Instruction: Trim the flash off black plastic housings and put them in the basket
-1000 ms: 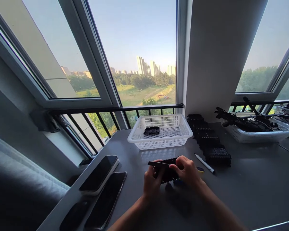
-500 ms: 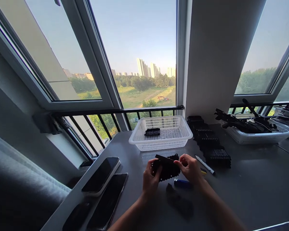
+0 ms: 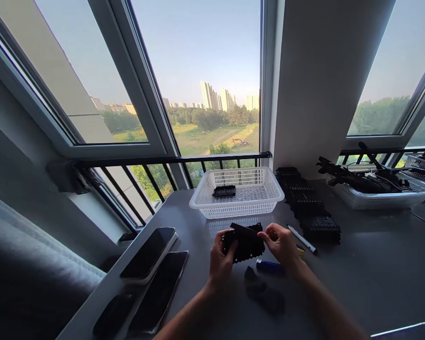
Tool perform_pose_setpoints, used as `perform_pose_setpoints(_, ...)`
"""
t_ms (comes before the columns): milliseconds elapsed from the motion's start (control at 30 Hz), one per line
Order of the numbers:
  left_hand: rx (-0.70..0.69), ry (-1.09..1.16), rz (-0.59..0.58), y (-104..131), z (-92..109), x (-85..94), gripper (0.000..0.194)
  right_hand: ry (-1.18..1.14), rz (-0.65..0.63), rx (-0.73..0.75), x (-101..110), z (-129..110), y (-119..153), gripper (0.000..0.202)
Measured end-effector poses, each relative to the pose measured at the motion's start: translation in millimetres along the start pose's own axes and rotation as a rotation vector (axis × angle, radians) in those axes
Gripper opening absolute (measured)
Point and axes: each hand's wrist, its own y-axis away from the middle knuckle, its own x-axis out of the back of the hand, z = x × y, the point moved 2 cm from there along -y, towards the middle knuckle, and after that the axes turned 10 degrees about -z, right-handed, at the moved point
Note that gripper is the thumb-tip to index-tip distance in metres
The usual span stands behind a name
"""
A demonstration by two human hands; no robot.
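My left hand (image 3: 221, 259) is closed around the left side of a black plastic piece with scalloped edges (image 3: 248, 246), thumb on its near face. Across its upper part a narrow black strip (image 3: 243, 230) lies at a slant. At the strip's right end, my right hand (image 3: 280, 244) pinches with thumb and index finger; the exact contact is dark. Both hands hold the piece above the table, in front of a white plastic basket (image 3: 237, 208). A similar black piece (image 3: 224, 191) lies inside that basket. Below the hands is a blue-handled tool (image 3: 269, 267), partly covered by my right wrist.
Two phones (image 3: 149, 252) (image 3: 159, 293) and a dark rounded object (image 3: 114, 314) are at left. A white pen (image 3: 302, 239) and a row of black pieces (image 3: 319, 228) lie at right. Farther right, another basket (image 3: 378, 200) holds black parts and wires.
The view has tilted slightly, so everything sits a little higher. Both hands keep their hold on the black piece, and the strip has shifted only slightly.
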Motion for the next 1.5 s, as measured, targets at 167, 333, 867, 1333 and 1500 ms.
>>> perform_pose_setpoints(167,0.023,0.020,0.030,-0.9,2.1,0.0,0.034,0.010,0.084,-0.052,8.8,5.9,-1.4,0.039)
perform_pose_setpoints(333,0.023,-0.003,0.020,-0.1,0.3,-0.4,0.034,0.005,-0.033,0.007,1.6,-2.7,0.0,0.036)
perform_pose_setpoints(867,0.058,0.028,-0.013,0.9,9.1,1.0,0.027,0.059,0.065,-0.071,13.2,-0.9,1.2,0.037)
perform_pose_setpoints(1333,0.098,0.019,-0.023,2.7,2.1,0.1,0.030,0.044,0.012,-0.077,-0.5,-5.6,5.3,0.039)
perform_pose_setpoints(1500,0.082,0.021,-0.040,3.6,6.7,0.9,0.027,0.052,-0.049,-0.028,-6.0,-11.0,5.5,0.038)
